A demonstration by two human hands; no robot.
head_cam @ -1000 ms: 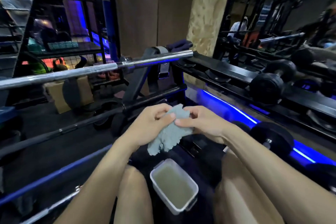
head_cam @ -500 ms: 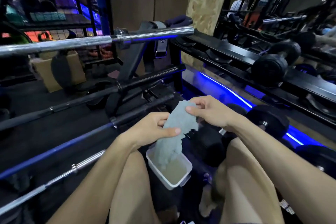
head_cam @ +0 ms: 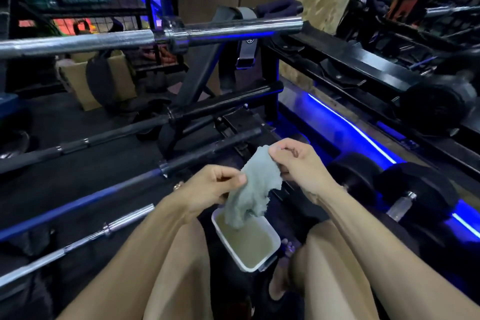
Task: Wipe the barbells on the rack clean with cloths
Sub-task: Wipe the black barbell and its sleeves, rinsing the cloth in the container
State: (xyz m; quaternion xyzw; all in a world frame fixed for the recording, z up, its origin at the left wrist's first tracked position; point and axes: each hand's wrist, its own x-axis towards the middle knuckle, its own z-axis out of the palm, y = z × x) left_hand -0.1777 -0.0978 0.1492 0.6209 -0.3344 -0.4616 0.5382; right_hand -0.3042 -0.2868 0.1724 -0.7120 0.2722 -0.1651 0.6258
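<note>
A grey-green cloth [head_cam: 250, 184] hangs between my hands, its lower end dipping into a white tub [head_cam: 270, 257] of murky water on the floor between my knees. My right hand [head_cam: 298, 166] pinches the cloth's top corner. My left hand [head_cam: 213, 186] pinches its left edge lower down. In front stands the black rack [head_cam: 192, 86] with several barbells lying across it: a chrome barbell [head_cam: 145, 39] on top, a black barbell [head_cam: 130, 128] below, another black barbell [head_cam: 202, 158] close behind my hands, and a chrome bar [head_cam: 78, 244] lowest at left.
Black dumbbells [head_cam: 415, 189] lie on the floor at right beside a blue light strip [head_cam: 350, 122]. A long dumbbell rack [head_cam: 363, 60] runs along the right with a dumbbell [head_cam: 436, 109] on it. Cardboard boxes [head_cam: 75, 80] and shelving stand behind the rack.
The cloth has been unfolded from a bunch between both hands and lowered, so its end now dips into the tub. My view has tilted down and closer to the rack.
</note>
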